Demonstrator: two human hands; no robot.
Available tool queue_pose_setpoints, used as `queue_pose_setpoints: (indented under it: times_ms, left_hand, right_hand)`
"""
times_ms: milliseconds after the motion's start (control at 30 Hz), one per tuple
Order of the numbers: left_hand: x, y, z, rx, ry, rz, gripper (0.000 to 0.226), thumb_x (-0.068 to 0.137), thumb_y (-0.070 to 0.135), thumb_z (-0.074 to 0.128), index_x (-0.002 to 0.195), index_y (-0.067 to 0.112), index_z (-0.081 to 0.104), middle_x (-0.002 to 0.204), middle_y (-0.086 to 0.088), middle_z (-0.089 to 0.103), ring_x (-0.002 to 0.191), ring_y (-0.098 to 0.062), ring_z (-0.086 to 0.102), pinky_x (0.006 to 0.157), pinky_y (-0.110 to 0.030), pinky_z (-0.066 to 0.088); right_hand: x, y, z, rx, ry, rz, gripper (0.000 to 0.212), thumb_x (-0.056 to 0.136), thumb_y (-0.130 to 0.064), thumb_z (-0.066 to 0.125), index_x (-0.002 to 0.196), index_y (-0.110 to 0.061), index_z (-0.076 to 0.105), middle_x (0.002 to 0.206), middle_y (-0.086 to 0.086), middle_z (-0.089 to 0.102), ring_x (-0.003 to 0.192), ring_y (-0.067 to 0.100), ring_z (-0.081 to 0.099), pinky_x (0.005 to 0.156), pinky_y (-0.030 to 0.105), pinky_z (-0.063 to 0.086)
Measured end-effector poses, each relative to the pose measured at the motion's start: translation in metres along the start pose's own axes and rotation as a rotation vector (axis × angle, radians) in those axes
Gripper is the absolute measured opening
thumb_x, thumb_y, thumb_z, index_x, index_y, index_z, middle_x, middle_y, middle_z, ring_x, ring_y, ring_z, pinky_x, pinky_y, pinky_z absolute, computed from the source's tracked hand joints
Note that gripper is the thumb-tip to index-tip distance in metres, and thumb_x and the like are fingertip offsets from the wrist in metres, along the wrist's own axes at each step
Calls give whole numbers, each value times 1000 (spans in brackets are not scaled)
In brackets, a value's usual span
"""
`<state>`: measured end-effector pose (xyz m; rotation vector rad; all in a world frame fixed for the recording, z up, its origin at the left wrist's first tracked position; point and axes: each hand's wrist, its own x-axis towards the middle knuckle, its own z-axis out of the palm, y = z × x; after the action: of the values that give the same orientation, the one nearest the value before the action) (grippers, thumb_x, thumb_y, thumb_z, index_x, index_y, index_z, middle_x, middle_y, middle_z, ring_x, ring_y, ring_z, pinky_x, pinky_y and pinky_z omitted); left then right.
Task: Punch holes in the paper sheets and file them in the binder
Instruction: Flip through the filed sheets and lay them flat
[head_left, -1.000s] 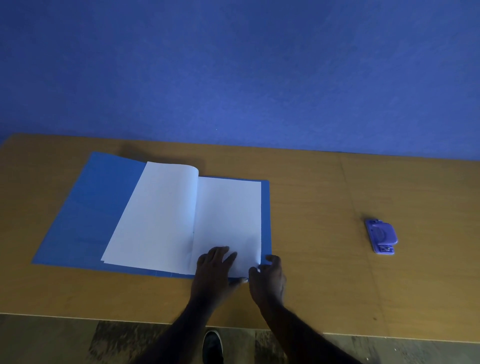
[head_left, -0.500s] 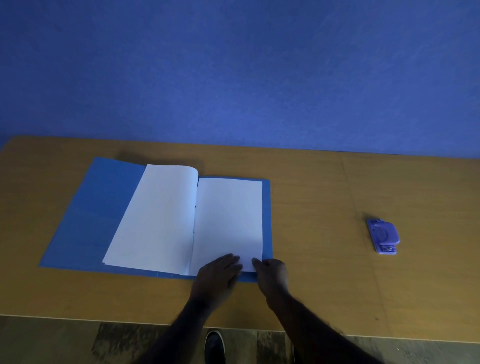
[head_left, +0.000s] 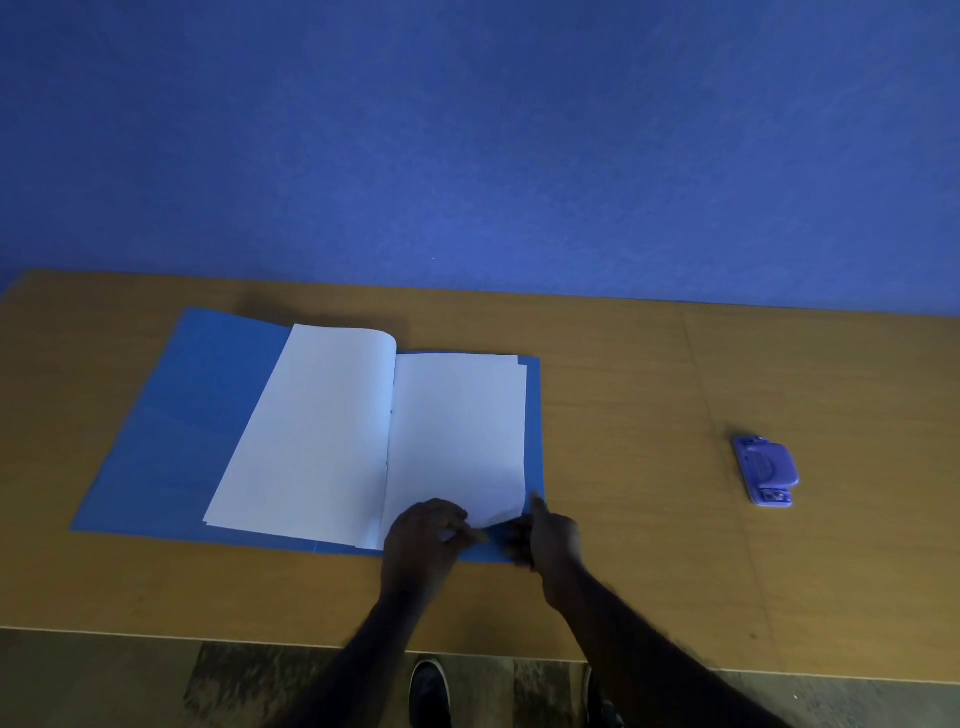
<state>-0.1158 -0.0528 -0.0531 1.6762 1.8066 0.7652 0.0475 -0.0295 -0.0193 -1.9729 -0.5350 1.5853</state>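
An open blue binder (head_left: 171, 431) lies flat on the wooden table. White paper sheets (head_left: 457, 431) fill its right side, and other sheets (head_left: 317, 431) are turned over to the left. My left hand (head_left: 428, 540) pinches the near right corner of the top right sheet and lifts it off the stack. My right hand (head_left: 545, 535) rests on the binder's near right corner, one finger stretched along its edge. A purple hole punch (head_left: 766, 470) sits far to the right, away from both hands.
The wooden table (head_left: 649, 519) ends at a near edge just above the floor, where my shoes (head_left: 428, 691) show. A blue wall stands behind the table's far edge.
My left hand went from lying flat on the right sheets to pinching the near corner, which now curls up. My right hand shifted slightly right onto the binder's corner.
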Motion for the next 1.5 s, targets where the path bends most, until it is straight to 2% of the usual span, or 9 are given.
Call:
queue_pose_setpoints:
  times_ms: [133,367,567,667,900,1000,1200,1367,1500]
  left_hand:
    - [-1,8,-5,-233,148,-140,13,79,35,74,84,23,71,81,19,68,77,3,64,60,-9,48]
    - [3,11,-44,-334,698,-442,41,92,30,60,59,6,55,52,-4,50,47,-11,45,44,-10,29]
    - [-12,-31,-77,-709,986,-757,31,87,36,64,64,14,62,57,7,62,55,-12,55,66,-35,50]
    - [-20,-49,-85,-716,1047,-891,32,85,38,67,80,7,67,81,-9,68,66,-21,62,75,-44,57]
    - [-25,-44,-101,-578,1041,-906,43,85,36,68,105,-2,64,95,-14,65,80,-25,60,81,-41,54]
    - [-32,-19,-99,-360,963,-589,58,80,48,67,118,6,56,102,-14,58,77,-17,54,72,-40,50]
    - [-47,-1,-80,61,447,-62,69,58,50,78,110,8,60,100,1,57,81,-14,51,67,-21,43]
    - [-40,1,-74,34,487,-148,24,65,4,83,78,6,62,70,4,55,57,-9,48,55,-14,38]
    - [-35,-3,-76,-135,667,-404,26,86,22,66,75,-2,66,68,-12,68,55,-20,60,60,-31,52]
  right_hand:
    - [2,0,2,-21,3,-1,36,98,-40,50,96,-5,61,92,18,70,69,25,66,42,24,48]
    - [3,5,6,-178,6,-149,18,86,-15,70,85,2,66,90,23,70,68,30,66,64,44,57]
    - [-6,-2,12,-277,42,-336,25,84,-19,69,65,-6,58,59,6,56,54,20,50,52,32,39]
    - [-16,-8,17,-294,36,-460,37,84,-18,67,56,-16,44,51,-4,43,49,14,39,50,27,31]
    - [-39,-26,47,-356,-64,-663,37,84,-25,69,57,-20,46,51,-7,45,46,5,40,46,19,32]
    - [-51,-34,66,-366,-127,-724,39,84,-24,69,55,-21,43,48,-8,41,44,4,41,44,15,32]
    - [-67,-45,109,-450,-216,-792,35,81,-32,68,54,-28,46,48,-13,50,49,2,49,48,12,32]
    - [-76,-49,134,-572,-355,-769,18,81,-37,66,69,-26,58,63,-11,61,64,5,60,64,28,52]
    - [-79,-52,140,-605,-454,-757,38,75,-60,67,95,-28,64,83,-12,68,77,5,64,69,26,53]
